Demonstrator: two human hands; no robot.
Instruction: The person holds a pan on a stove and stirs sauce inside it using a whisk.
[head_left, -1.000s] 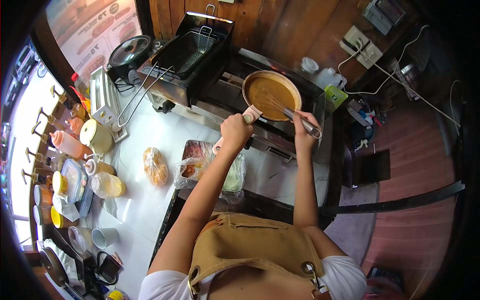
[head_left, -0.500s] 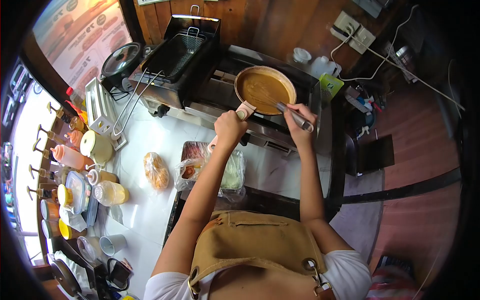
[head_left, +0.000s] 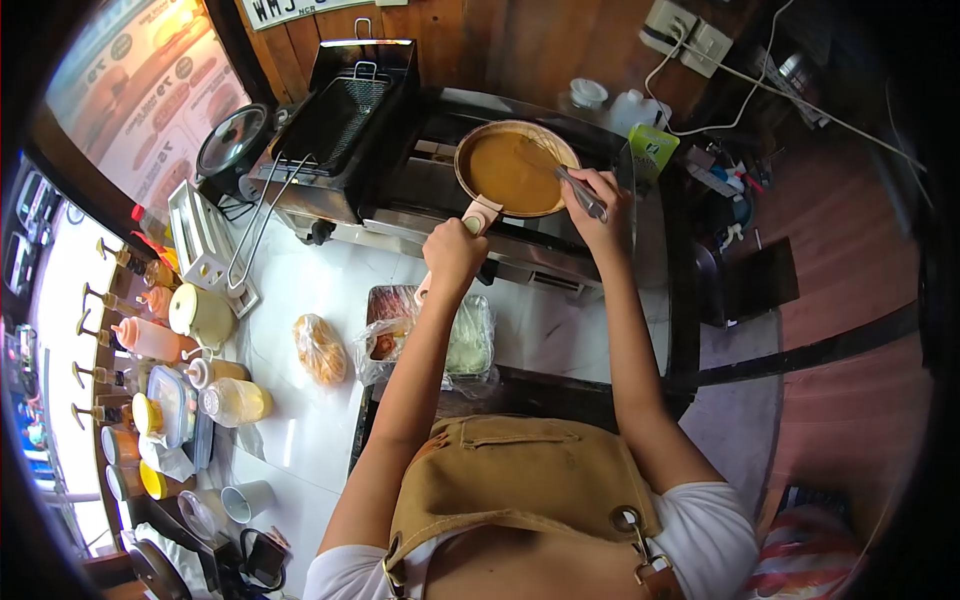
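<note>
Head view, both bare hands occupied. Left hand (head_left: 455, 250): fingers closed around the pale pink handle (head_left: 482, 214) of a round pan (head_left: 461, 183), a firm fist with the handle's far part leading up to the rim. Right hand (head_left: 603, 207): thumb and fingers pinched together on the metal grip of a whisk (head_left: 586, 196), its wires angled down into the brown sauce (head_left: 500, 168) at the pan's right side. Pan located directly beyond the left fist, on the stove (head_left: 410, 225); sauce covers its bottom. Noted to the left of the pan and beyond the left fist: a black fryer (head_left: 325, 130) with a wire mesh basket, then a glass-lidded cooker (head_left: 233, 142). Beyond the right hand and to its right stands a green pouch (head_left: 653, 150). Nearer the wearer than the left fist — partly hidden by the left forearm — sits a metal tray (head_left: 490, 322) of food under clear plastic. Left of that tray, a clear bag of bread (head_left: 320, 350) lies on the white counter (head_left: 300, 425). Farther left of the left grip: a white rack (head_left: 203, 238) and squeeze bottles (head_left: 150, 340).
</note>
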